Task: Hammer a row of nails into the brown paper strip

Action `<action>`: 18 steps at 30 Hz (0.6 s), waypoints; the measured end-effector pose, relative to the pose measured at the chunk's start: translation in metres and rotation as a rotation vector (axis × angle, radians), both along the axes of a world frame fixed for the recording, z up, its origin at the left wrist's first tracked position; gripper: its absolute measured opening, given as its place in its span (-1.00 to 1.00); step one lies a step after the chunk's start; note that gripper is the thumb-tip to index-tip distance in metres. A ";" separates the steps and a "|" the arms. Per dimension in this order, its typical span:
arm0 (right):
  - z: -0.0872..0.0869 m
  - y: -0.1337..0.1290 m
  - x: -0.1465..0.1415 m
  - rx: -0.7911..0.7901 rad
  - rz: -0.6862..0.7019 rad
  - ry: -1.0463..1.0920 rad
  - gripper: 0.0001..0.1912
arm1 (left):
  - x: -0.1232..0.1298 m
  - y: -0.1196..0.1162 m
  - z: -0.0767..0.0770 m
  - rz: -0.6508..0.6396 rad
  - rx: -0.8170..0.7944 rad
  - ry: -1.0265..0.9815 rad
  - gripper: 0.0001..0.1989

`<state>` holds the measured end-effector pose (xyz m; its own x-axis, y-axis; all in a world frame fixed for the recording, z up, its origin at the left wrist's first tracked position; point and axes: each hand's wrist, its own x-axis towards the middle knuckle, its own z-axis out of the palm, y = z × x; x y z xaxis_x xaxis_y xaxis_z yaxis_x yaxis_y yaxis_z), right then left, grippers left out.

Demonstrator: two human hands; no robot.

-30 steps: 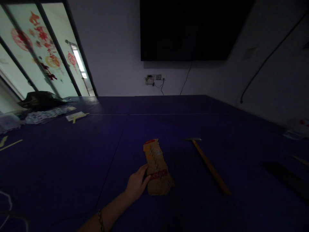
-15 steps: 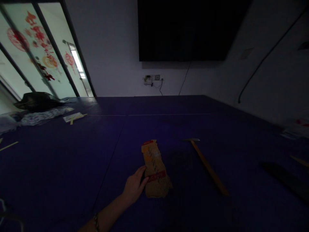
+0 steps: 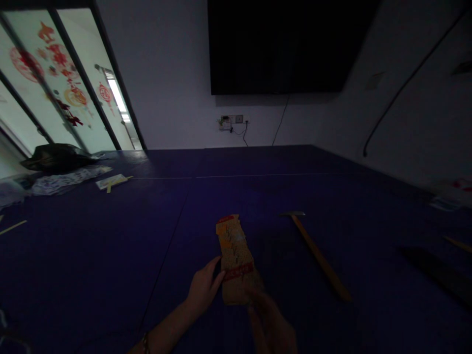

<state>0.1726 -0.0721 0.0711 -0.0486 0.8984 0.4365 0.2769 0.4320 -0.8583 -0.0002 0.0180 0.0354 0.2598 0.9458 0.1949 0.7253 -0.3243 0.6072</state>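
Note:
A strip of brown cardboard (image 3: 236, 255) with red bands, an orange patch and small dark marks lies on the dark blue surface in front of me. My left hand (image 3: 204, 285) grips its left edge, thumb on top and the other fingers at the side. Over the strip's lower right corner is my right hand (image 3: 271, 317), dim and blurred, so its grip does not show. To the right of the strip lies a hammer (image 3: 319, 255) with a wooden handle and a thin metal head. Neither hand touches the hammer.
A long dark object (image 3: 438, 273) lies at the far right. Pale strips (image 3: 13, 227), papers (image 3: 110, 182), clear plastic wrapping (image 3: 64, 179) and a black bag (image 3: 59, 156) are on the left. A wall with a large dark screen (image 3: 287, 46) stands behind the surface.
My right hand has come in from below to the strip's lower right corner. My left hand keeps its place at the left edge, and the hammer has not moved.

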 end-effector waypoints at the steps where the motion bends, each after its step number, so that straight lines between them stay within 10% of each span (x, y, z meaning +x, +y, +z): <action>1: -0.008 0.012 0.007 -0.030 -0.082 -0.005 -0.65 | 0.000 -0.001 0.002 0.010 -0.023 -0.016 -0.56; 6: -0.042 0.045 0.030 -0.238 -0.380 -0.140 -0.62 | 0.003 -0.015 0.006 0.153 -0.275 -0.286 -0.51; 11: -0.056 0.042 0.034 -0.301 -0.307 -0.161 -0.62 | 0.017 -0.037 -0.006 0.342 -0.604 -0.734 -0.39; 18: -0.053 0.042 0.034 -0.268 -0.251 -0.220 -0.61 | 0.034 -0.049 -0.008 0.339 -0.634 -0.865 -0.22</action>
